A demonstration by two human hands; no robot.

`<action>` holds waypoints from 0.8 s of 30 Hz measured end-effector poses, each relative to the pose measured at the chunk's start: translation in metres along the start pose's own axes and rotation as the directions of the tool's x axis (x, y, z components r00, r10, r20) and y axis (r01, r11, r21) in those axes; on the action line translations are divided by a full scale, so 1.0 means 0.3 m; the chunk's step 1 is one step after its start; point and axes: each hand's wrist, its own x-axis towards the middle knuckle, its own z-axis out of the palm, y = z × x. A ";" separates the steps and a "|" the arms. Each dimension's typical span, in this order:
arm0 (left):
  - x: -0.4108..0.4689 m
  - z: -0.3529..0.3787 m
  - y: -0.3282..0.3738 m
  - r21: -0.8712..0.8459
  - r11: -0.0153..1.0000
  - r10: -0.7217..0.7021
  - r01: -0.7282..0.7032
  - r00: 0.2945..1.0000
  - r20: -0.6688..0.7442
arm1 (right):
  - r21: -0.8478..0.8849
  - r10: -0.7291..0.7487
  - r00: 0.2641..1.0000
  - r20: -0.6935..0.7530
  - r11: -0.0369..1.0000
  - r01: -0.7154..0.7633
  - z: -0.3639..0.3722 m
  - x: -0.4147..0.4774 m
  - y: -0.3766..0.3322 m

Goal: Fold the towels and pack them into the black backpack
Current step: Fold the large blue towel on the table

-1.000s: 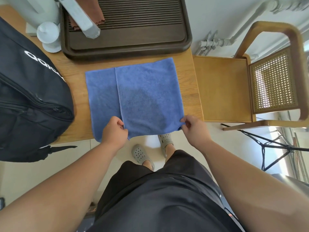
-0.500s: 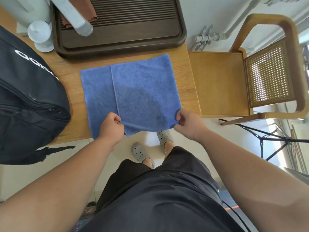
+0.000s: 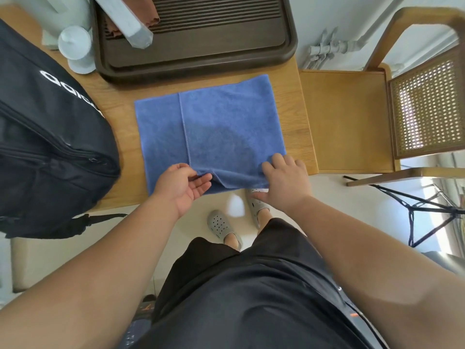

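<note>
1. Black backpack (image 3: 50, 147) noted at far left, lying on the wooden table (image 3: 118, 107) and overhanging its near edge; zip seen closed along the side
2. White wordmark seen on the backpack, at an angle and partly lost round the curve; it appears to read "adidas". No other writing can be made out
3. White cup-like object (image 3: 75, 44) recorded beyond the backpack, just beside the dark brown tray (image 3: 201, 61); a brown cloth (image 3: 148, 11) and a grey bar (image 3: 128, 26) lie on the tray
4. Blue towel (image 3: 208, 127) found spread at table centre, near the tray, one layer folded over with its stitched hem running front to back; the near edge is puckered between the hands
5. Left hand (image 3: 181, 187) held palm up at the hem's near end, fingers loosely straight, tips touching the towel
6. Right hand (image 3: 286, 182) laid palm down on the near right corner, fingers spread and flat
7. Wooden cane-backed chair (image 3: 347, 122) set against the table's right side
8. Against the frame half a second back: both hands were curled, pinching the near corners; those pinches are now released
</note>
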 end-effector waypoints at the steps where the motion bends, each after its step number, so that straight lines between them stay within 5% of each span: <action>1: -0.001 0.002 0.005 -0.047 0.999 -0.024 0.025 1.000 0.009 | -0.007 -0.006 1.000 -0.025 1.000 0.006 -0.009 0.005 -0.011; 14: -0.044 0.030 0.023 -0.105 0.987 -0.112 0.120 0.991 0.078 | 0.176 0.082 0.965 -0.247 0.984 -0.038 -0.004 0.079 -0.215; 24: -0.025 0.029 -0.003 -0.039 0.990 -0.134 0.137 0.989 0.069 | 0.178 0.094 0.977 -0.193 0.982 -0.059 0.031 0.007 -0.141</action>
